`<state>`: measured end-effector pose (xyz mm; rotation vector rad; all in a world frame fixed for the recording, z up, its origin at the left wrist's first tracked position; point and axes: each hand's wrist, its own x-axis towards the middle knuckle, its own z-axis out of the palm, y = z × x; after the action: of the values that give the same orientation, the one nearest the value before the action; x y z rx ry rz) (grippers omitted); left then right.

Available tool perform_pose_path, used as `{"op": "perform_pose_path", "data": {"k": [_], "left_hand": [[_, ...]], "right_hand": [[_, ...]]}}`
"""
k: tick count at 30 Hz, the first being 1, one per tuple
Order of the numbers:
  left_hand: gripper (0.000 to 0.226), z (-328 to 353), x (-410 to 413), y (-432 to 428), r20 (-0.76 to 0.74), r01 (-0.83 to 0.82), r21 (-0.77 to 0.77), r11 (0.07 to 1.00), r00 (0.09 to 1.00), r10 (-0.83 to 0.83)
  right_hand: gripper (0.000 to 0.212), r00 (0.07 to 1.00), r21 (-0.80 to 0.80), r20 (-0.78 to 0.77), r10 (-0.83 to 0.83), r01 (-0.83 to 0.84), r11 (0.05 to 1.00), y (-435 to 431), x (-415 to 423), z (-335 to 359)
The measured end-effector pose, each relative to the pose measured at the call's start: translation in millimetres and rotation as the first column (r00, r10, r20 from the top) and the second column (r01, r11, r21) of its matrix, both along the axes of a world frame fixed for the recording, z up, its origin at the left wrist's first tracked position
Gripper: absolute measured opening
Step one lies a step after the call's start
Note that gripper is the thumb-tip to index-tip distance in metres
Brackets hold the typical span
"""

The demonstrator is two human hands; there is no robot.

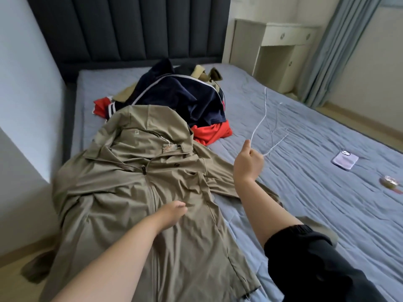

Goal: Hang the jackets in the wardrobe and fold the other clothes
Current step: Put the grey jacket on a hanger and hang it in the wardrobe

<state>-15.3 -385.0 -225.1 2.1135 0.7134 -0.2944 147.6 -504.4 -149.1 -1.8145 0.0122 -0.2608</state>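
A long khaki hooded jacket [135, 192] lies spread face up on the left side of the bed, its hem hanging over the near edge. My left hand [172, 212] rests on its front near the zipper, fingers loosely bent. My right hand [248, 162] is raised above the jacket's right sleeve and grips a thin white wire hanger [265, 123], which looks blurred. Behind the jacket is a heap of clothes: a navy jacket with white stripes [185, 94], a red garment [209, 131] and a tan piece with a fleece collar [207, 73].
The bed [316, 192] has a blue-grey quilted cover and a dark padded headboard [130, 29]. A phone [345, 160] and a small round object [390, 182] lie on the right side. A white desk [283, 40] and a curtain [340, 51] stand beyond. A wall runs along the left.
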Motion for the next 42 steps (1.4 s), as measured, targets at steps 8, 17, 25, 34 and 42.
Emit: {"op": "perform_pose_path", "data": {"k": [8,17,25,34,42], "left_hand": [[0.017,78,-1,-13,0.234,-0.1,0.014,0.995,0.968,0.094],[0.038,158,16,-64,0.282,-0.247,-0.464,0.85,0.869,0.406],[0.019,151,11,-78,0.127,-0.316,-0.603,0.732,0.868,0.48],[0.033,152,-1,-56,0.081,-0.413,-0.471,0.779,0.859,0.505],[0.027,129,-17,-33,0.286,-0.282,0.109,0.953,0.927,0.241]], "right_hand": [[0.054,0.956,0.171,-0.083,0.282,-0.265,0.949,-27,-14,46],[0.049,0.842,-0.418,-0.017,0.539,-0.496,0.761,-73,-86,29],[0.045,0.705,-0.631,-0.03,0.709,-0.563,0.534,-92,-126,27],[0.024,0.638,-0.537,0.035,0.769,-0.637,0.553,-76,-133,23],[0.037,0.76,-0.373,-0.302,0.575,-0.649,0.663,-63,-91,0]]}}
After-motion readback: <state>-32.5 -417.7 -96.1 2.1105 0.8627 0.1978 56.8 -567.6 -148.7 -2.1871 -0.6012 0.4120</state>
